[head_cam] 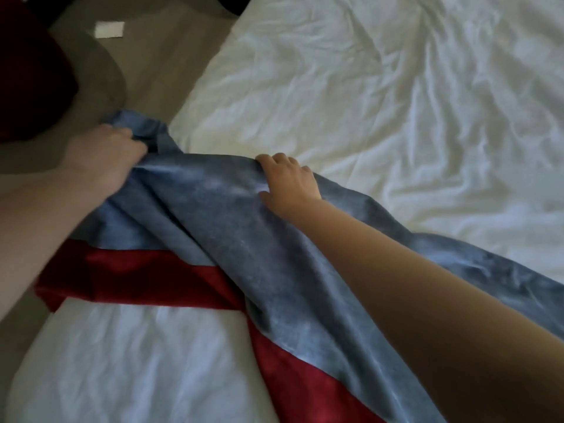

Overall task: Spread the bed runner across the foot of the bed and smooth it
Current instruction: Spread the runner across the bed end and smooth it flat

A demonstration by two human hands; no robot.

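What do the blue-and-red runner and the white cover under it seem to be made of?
The bed runner looks like soft, velvety or suede-like cloth: its blue face has a mottled pale sheen and falls in heavy folds; the red side looks alike. The white cover seems thin matte cotton or a blend, finely creased all over.

Only two arms of the person show, and both are bare, with skin uncovered from the frame edge to the fingertips. The left forearm (39,215), at the near left, looks broad and soft-edged with blur, so its surface detail cannot be read. It narrows into the left hand (103,151), whose knuckles show as rounded bumps. The right forearm (427,294), at the near right, is smooth, long and tapering, and its near part is in shadow. The right hand (290,181) has short fingers; its nails are too blurred to make out.
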